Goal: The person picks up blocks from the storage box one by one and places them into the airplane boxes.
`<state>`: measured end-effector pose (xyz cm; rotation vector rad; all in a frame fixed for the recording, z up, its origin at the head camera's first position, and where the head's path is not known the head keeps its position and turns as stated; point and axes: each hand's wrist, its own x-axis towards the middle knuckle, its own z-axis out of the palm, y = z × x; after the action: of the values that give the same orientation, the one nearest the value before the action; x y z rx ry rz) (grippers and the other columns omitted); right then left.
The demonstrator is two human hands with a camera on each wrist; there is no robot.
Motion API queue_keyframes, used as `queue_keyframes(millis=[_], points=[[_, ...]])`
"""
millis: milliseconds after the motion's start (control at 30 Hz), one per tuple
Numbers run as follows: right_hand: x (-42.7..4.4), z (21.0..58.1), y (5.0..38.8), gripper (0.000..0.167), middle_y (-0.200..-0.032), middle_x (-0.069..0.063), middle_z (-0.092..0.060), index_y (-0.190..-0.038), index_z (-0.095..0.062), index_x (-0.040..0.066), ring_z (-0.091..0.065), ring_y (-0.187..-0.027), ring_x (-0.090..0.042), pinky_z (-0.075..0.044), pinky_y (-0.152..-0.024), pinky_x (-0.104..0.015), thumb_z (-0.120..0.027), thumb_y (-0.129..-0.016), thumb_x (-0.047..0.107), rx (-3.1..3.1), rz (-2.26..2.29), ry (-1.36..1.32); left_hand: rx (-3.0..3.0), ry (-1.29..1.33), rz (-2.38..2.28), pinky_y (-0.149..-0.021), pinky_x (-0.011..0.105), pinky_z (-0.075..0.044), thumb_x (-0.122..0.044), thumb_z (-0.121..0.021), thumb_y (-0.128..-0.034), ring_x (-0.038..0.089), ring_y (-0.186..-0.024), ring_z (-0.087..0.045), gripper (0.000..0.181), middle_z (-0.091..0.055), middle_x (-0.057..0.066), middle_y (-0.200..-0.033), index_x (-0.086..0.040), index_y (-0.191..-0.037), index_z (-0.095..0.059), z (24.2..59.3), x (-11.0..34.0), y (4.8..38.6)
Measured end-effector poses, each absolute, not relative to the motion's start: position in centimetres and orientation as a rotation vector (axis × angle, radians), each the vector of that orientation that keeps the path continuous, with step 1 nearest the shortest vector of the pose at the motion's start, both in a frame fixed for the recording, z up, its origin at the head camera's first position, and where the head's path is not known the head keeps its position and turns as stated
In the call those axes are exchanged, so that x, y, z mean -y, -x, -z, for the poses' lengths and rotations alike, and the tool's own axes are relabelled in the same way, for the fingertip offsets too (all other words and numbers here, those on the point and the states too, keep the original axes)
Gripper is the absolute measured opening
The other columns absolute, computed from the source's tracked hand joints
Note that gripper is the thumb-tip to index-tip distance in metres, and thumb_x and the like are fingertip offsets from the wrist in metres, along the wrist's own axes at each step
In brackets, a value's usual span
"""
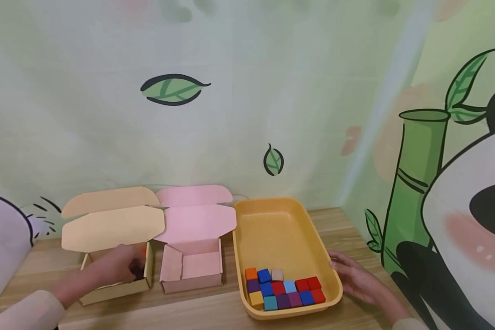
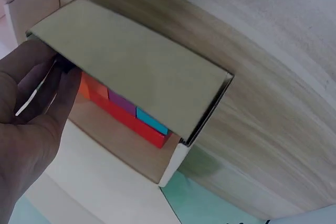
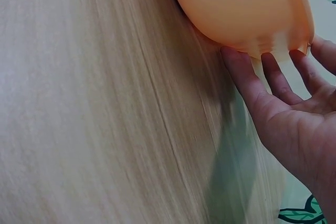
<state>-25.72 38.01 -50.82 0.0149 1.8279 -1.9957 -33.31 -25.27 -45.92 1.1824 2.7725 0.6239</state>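
Observation:
My left hand [image 1: 121,264] reaches into the open tan cardboard box [image 1: 117,292], fingers pinching a dark cube [image 2: 65,64] near one inner corner; much of that cube is hidden. In the left wrist view, red, orange, purple and teal cubes [image 2: 152,119] line the box beside the fingers. My right hand [image 1: 360,278] rests against the right side of the yellow tray [image 1: 272,233], its fingertips touching the outer wall with the fingers extended. Several coloured cubes [image 1: 278,288] sit in rows at the tray's near end.
Between the tan box and the tray stands a pink cardboard box [image 1: 191,280], lid up. The tan lid [image 1: 113,227] also stands raised at the back. A printed cloth wall [image 1: 239,114] rises behind the wooden table [image 1: 185,311].

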Motion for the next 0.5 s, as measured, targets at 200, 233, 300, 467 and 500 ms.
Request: queue_keyframes(millis=[200,233,300,467,500], points=[[-38.1,50.8,25.7,0.068,-0.147,-0.017,-0.044,-0.159,-0.013,0.001,-0.057,-0.124,-0.025,-0.051,-0.099,-0.048,-0.049,-0.108,0.026,-1.829,1.996,-0.009,-2.805,-1.228,-0.601,-0.055,0.022,-0.043,0.006,-0.085,-0.0631,-0.002,-0.065,-0.047,0.028,-0.059,-0.013,-0.069,-0.014,-0.071,-0.067,46.9,25.6,33.5],[-38.1,50.8,25.6,0.067,-0.147,-0.017,-0.044,-0.159,-0.013,0.001,-0.057,-0.125,-0.025,-0.051,-0.1,-0.049,-0.049,-0.108,0.025,-1.828,1.996,-0.009,-2.808,-1.244,-0.595,-0.055,0.022,-0.043,0.005,-0.085,-0.0634,-0.002,-0.065,-0.047,0.028,-0.059,-0.013,-0.069,-0.014,-0.071,-0.067,47.0,25.6,33.5],[-38.1,50.8,25.6,0.067,-0.146,-0.017,-0.045,-0.159,-0.013,0.001,-0.057,-0.125,-0.025,-0.051,-0.1,-0.049,-0.049,-0.108,0.025,-1.827,1.999,-0.007,-2.813,-1.285,-0.591,-0.054,0.021,-0.042,0.005,-0.086,-0.0633,-0.003,-0.064,-0.046,0.027,-0.059,-0.013,-0.067,-0.014,-0.07,-0.067,47.2,25.6,33.5],[-38.1,50.9,25.5,0.067,-0.144,-0.014,-0.047,-0.159,-0.011,0.0,-0.057,-0.124,-0.024,-0.051,-0.1,-0.048,-0.048,-0.108,0.024,-1.811,2.0,0.012,-2.773,-1.346,-0.618,-0.053,0.02,-0.041,0.004,-0.086,-0.0654,-0.005,-0.063,-0.045,0.026,-0.06,-0.014,-0.065,-0.016,-0.068,-0.069,47.6,25.5,33.5],[-38.1,50.9,25.5,0.068,-0.144,-0.014,-0.047,-0.159,-0.011,0.0,-0.057,-0.124,-0.024,-0.051,-0.1,-0.048,-0.048,-0.108,0.024,-1.81,1.999,0.014,-2.761,-1.344,-0.623,-0.053,0.02,-0.042,0.004,-0.086,-0.0664,-0.005,-0.062,-0.045,0.026,-0.06,-0.015,-0.065,-0.016,-0.068,-0.069,47.6,25.5,33.5]])
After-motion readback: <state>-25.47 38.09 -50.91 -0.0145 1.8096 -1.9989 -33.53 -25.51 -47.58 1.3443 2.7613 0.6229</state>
